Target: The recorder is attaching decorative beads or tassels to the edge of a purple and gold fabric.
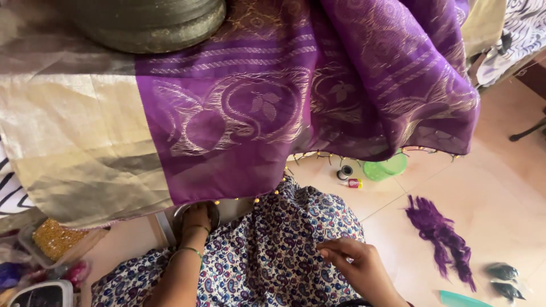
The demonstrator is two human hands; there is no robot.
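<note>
Head camera, looking straight down at a lap. A lot is hidden: the big purple silk cloth with woven gold leaf and scroll patterns (296, 96) hangs over most of the view, and its wide plain gold border panel (68, 142) covers the left side. A dull gold rounded thing at the top (151, 23) is cut off, can't tell what it is.

The left hand (196, 219) reaches forward under the cloth's beaded lower edge (256, 199), wrist wearing bangles, fingers tucked out of sight over a round metal dish (185, 215). Whether it grips anything, I can't tell. The right hand (350, 258) rests on the white skirt with blue paisley print (278, 250), fingertips pinched together on something too small to make out, maybe thread or a bead.

Containers: a clear plastic box of tiny gold beads (54, 239) sits lower left, half under the border. On the tiled floor (500, 193), a round translucent green lid (385, 167), a small black spool (344, 171) and a little red-capped tube (355, 183) lie just beside each other. Further right, a bundle of purple thread (441, 236), two dark shiny packets (503, 278) and a teal plastic piece (463, 298) cut off at the bottom.
</note>
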